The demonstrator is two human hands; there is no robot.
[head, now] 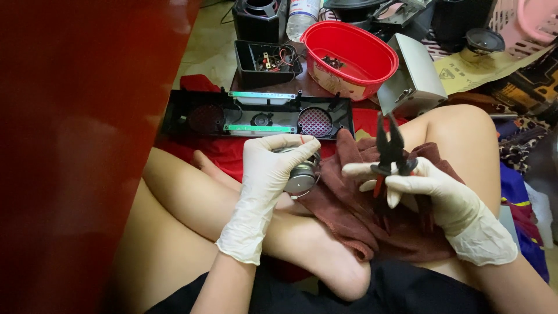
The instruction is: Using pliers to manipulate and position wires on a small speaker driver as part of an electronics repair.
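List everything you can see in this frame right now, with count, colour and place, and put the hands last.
small speaker driver: one, silver metal, in the left hand over the lap
pliers: one, black jaws, red handles, in the right hand, jaws pointing up and apart
cloth: one, dark brown, draped over the lap
long speaker panel: one, black with two green strips and round grilles, on the floor ahead
open box: one, black, wires inside, behind the panel
tub: one, red, small dark parts inside
metal box: one, grey, right of the tub
left hand: white glove, gripping the driver
right hand: white glove, holding the pliers
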